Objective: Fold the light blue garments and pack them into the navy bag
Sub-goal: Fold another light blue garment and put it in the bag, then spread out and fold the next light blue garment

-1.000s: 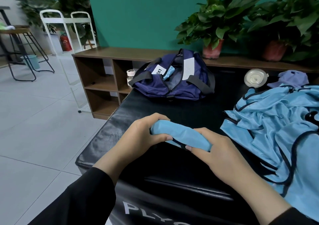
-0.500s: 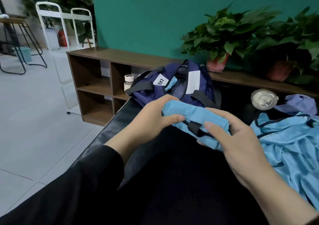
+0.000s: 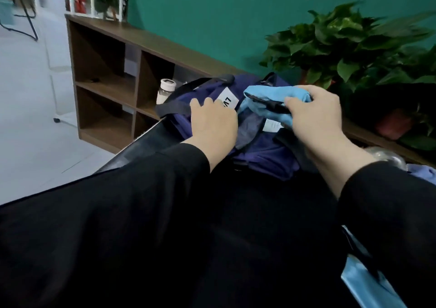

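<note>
Light blue fabric at the worktop's near right edge (image 3: 368,281) isn't folded yet: more garments to do. Your left hand (image 3: 212,121) lies with fingers straight on the navy bag (image 3: 264,152), at its opening. Your right hand (image 3: 313,114) grips the folded garment (image 3: 271,93) just above that opening, not yet inside. Judgement: task partway.

Folded blue garment (image 3: 271,102) over navy bag (image 3: 264,152)

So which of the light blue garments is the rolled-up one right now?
The folded garment that the right hand grips above the navy bag; the other light blue garment lies loose at the lower right.
</note>
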